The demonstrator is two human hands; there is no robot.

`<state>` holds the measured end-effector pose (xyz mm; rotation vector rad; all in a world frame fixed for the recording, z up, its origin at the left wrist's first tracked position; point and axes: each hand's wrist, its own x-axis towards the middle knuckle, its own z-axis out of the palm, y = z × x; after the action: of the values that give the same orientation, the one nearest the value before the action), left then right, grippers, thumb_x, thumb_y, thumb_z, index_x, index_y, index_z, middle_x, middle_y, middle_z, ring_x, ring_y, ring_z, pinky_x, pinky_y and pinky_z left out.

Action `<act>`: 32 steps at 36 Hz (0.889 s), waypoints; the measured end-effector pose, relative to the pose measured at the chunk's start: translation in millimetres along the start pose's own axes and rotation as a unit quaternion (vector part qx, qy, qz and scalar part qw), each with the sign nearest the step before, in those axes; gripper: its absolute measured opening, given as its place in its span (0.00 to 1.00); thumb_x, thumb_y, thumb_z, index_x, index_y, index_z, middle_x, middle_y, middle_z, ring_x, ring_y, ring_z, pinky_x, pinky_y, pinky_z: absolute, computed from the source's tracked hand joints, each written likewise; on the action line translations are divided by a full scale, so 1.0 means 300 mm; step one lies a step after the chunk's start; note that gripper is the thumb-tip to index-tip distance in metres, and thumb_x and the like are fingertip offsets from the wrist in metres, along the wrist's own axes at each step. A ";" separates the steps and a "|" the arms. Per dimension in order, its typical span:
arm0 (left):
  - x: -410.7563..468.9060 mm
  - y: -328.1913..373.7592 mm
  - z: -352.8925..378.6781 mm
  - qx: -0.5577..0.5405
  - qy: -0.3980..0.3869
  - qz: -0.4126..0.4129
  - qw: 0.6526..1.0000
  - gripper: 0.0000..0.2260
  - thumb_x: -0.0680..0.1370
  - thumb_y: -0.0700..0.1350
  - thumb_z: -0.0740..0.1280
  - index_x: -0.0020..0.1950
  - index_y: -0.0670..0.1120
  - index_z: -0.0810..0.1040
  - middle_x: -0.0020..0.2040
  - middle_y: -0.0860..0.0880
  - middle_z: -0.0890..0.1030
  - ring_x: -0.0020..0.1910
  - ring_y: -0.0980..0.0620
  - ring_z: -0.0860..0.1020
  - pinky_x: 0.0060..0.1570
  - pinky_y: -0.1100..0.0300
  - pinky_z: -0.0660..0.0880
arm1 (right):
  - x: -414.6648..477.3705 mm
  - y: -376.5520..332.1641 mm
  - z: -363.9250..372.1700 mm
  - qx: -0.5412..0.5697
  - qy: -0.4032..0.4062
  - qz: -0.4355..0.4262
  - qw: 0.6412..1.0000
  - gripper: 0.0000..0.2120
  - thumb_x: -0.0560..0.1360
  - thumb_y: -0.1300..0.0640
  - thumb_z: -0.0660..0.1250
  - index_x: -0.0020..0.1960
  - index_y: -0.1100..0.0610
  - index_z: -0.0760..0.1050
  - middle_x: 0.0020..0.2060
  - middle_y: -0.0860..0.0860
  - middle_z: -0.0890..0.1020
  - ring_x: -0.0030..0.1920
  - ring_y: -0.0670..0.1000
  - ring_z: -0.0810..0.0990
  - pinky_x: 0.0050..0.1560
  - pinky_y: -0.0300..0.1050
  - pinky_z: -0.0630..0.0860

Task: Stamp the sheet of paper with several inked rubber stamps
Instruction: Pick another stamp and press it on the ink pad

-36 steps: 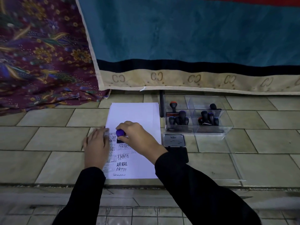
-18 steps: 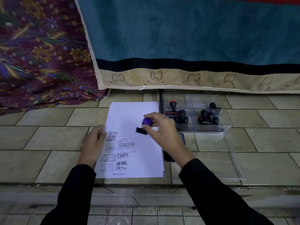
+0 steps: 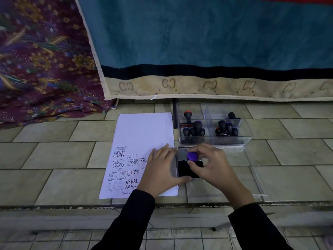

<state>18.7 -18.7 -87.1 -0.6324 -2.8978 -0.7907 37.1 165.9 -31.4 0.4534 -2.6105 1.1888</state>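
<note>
The sheet of paper point(image 3: 144, 130) is smooth, matt white paper. The stamp point(image 3: 192, 156) has a smooth purple plastic knob with a slight sheen. The ink pad point(image 3: 185, 170) has a matt black face; its grey lid point(image 3: 181, 153) may be metal or plastic, which cannot be told. The box point(image 3: 247, 141) is clear, glossy plastic. The floor tiles point(image 3: 54, 181) are smooth with a dull sheen. The teal cloth point(image 3: 198, 33) and the floral cloth point(image 3: 41, 60) are matt fabric. The sleeves point(image 3: 137, 213) are matt black cloth.
</note>
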 end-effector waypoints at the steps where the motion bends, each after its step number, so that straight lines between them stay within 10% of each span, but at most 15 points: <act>1: 0.002 -0.002 0.005 0.000 0.000 0.000 1.000 0.40 0.64 0.76 0.63 0.69 0.55 0.69 0.69 0.61 0.68 0.76 0.60 0.55 0.76 0.51 0.47 | -0.002 0.000 -0.002 0.001 -0.002 0.001 1.000 0.11 0.65 0.63 0.74 0.47 0.57 0.80 0.41 0.47 0.80 0.42 0.43 0.79 0.45 0.31 0.77; 32: -0.006 -0.022 -0.045 -0.053 -0.016 0.002 0.998 0.42 0.63 0.79 0.59 0.70 0.57 0.69 0.72 0.64 0.65 0.76 0.64 0.49 0.76 0.52 0.40 | -0.001 -0.022 -0.016 0.012 -0.060 0.128 0.990 0.14 0.64 0.61 0.78 0.48 0.55 0.83 0.39 0.42 0.80 0.37 0.40 0.80 0.41 0.30 0.77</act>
<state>17.1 -31.4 -78.9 -0.6663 -2.8975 -0.9482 40.3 165.5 -24.0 0.2043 -2.8280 1.3080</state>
